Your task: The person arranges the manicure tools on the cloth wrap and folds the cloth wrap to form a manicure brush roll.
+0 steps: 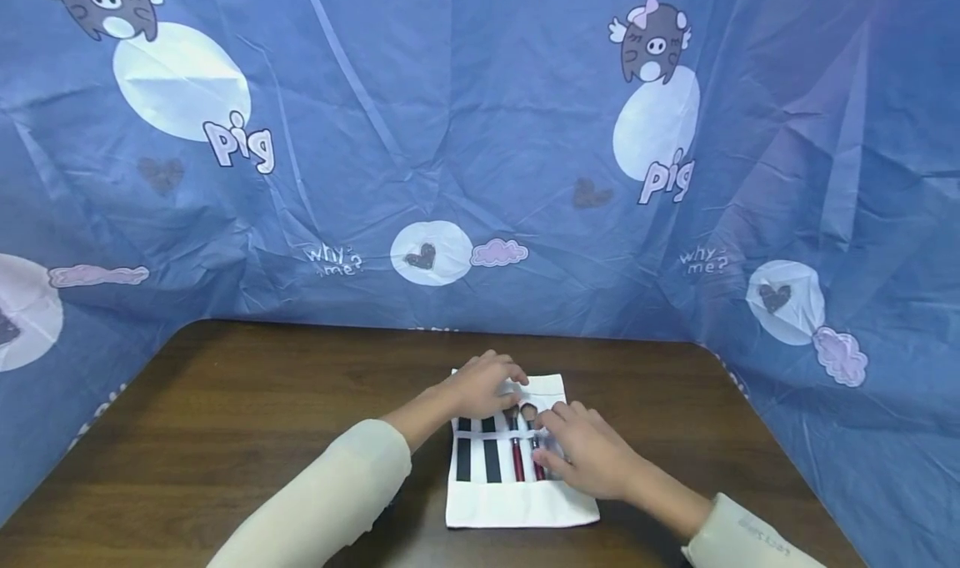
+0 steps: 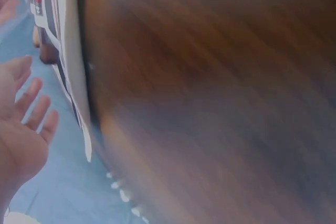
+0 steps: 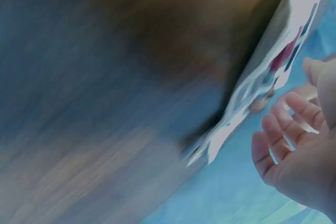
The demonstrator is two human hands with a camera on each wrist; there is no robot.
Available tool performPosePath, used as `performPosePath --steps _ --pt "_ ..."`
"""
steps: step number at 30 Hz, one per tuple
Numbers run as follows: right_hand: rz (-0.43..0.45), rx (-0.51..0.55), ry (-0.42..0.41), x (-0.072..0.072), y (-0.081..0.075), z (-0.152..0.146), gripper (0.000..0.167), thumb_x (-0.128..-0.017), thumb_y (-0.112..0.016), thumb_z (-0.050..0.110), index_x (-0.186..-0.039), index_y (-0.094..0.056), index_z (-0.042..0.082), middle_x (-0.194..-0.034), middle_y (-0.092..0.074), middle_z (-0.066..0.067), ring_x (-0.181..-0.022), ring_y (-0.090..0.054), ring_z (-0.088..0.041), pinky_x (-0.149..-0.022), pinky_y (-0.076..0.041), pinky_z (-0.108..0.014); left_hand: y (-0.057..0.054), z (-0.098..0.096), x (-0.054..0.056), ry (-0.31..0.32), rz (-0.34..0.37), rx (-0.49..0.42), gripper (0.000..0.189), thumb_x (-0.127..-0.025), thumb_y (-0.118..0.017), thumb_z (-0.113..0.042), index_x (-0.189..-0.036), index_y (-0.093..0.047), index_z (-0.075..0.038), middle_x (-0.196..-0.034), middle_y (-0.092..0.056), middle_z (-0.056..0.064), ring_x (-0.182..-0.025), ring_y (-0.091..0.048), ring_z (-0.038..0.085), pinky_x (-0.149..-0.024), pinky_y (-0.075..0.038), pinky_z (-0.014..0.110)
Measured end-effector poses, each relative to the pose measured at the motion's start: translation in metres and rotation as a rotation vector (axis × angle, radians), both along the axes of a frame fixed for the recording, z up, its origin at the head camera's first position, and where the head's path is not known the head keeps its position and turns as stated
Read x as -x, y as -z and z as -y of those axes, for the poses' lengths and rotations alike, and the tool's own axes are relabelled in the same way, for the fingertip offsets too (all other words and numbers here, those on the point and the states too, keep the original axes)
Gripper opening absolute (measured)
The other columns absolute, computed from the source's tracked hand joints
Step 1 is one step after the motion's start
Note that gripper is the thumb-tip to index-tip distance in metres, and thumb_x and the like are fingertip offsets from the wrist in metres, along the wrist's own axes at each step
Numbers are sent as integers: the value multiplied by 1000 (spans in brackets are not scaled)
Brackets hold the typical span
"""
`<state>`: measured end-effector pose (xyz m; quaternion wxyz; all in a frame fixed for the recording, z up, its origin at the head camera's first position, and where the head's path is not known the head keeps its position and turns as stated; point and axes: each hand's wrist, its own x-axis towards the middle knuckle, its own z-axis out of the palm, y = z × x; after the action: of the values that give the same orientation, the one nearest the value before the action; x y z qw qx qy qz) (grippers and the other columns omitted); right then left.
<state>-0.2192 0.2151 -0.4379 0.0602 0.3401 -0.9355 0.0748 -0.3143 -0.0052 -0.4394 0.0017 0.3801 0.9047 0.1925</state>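
A white fabric brush roll (image 1: 517, 505) lies unrolled on the wooden table, a pale band across its middle. Two makeup brushes (image 1: 517, 461) with red handles sit under that band, bristle heads toward the far edge. Over the roll's upper part hovers my left hand (image 1: 483, 386), fingers loosely bent. My right hand (image 1: 588, 451) is over the roll's right side, fingertips close to the right brush and partly hiding it. Both wrist views show relaxed, spread fingers with nothing gripped, the left hand (image 2: 23, 129) and the right hand (image 3: 304, 153) beside the roll.
Black strips (image 1: 463, 459) run along the left half of the roll. The brown table (image 1: 300, 384) extends on both sides of it. A blue curtain (image 1: 495, 151) printed with pigs and clouds hangs behind and around the table.
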Motion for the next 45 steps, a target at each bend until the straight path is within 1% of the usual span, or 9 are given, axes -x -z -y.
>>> performPosePath --steps 3,6,10,14,22,27,31,36,45 --pt "-33 -40 -51 -14 -1 9 37 -98 -66 44 -121 -65 14 -103 -60 3 -92 -55 -13 -76 -48 -36 3 11 1 15 -92 87 32 -100 -66 -26 -130 -69 -17 -132 -65 1 -117 -56 22 -99 -47 43" --pt "2 -78 -87 -25 -3 17 42 -99 -64 49 -123 -66 15 -103 -59 4 -90 -53 -10 -76 -49 -35 7 23 3 24 -125 131 33 -101 -65 -28 -132 -69 -18 -133 -65 1 -118 -57 21 -99 -48 42" --pt "75 -150 -86 -35 -2 22 53 -99 -58 57 -130 -64 15 -110 -59 2 -93 -52 -11 -80 -50 -36 12 36 4 15 -85 154 34 -104 -60 -30 -135 -67 -18 -136 -63 2 -122 -56 22 -102 -46 44" --pt "96 -171 -70 -39 1 23 56 -99 -56 60 -132 -62 14 -112 -58 1 -94 -52 -13 -81 -51 -37 18 43 2 18 -51 159 36 -106 -57 -33 -137 -65 -17 -139 -61 3 -126 -53 23 -105 -44 46" --pt "70 -163 -81 -42 6 19 55 -100 -56 58 -134 -61 15 -111 -55 1 -91 -48 -13 -78 -48 -33 21 49 -3 19 -52 187 40 -106 -55 -40 -138 -64 -18 -142 -58 3 -128 -51 23 -105 -43 45" --pt "75 -157 -94 -39 6 18 50 -99 -60 53 -133 -60 17 -111 -54 2 -91 -47 -11 -76 -47 -31 21 52 -6 14 -86 201 40 -106 -55 -41 -138 -64 -19 -140 -58 2 -127 -51 22 -103 -44 44" --pt "47 -155 -113 -37 6 17 45 -96 -65 47 -131 -60 19 -110 -54 3 -92 -48 -11 -77 -48 -30 21 59 -9 13 -111 186 40 -105 -55 -43 -135 -66 -19 -137 -60 3 -124 -52 22 -99 -45 43" --pt "33 -157 -131 -36 5 15 43 -95 -67 43 -130 -61 21 -109 -55 4 -92 -48 -11 -77 -47 -31 23 69 -13 4 -143 168 40 -104 -56 -46 -131 -68 -19 -129 -62 1 -115 -54 21 -89 -47 42" --pt "40 -153 -137 -28 7 2 45 -90 -70 40 -129 -60 21 -103 -51 7 -88 -43 -10 -73 -43 -28 18 82 -28 -46 -119 144 37 -97 -65 -47 -116 -71 -16 -110 -63 0 -100 -58 20 -82 -52 41"
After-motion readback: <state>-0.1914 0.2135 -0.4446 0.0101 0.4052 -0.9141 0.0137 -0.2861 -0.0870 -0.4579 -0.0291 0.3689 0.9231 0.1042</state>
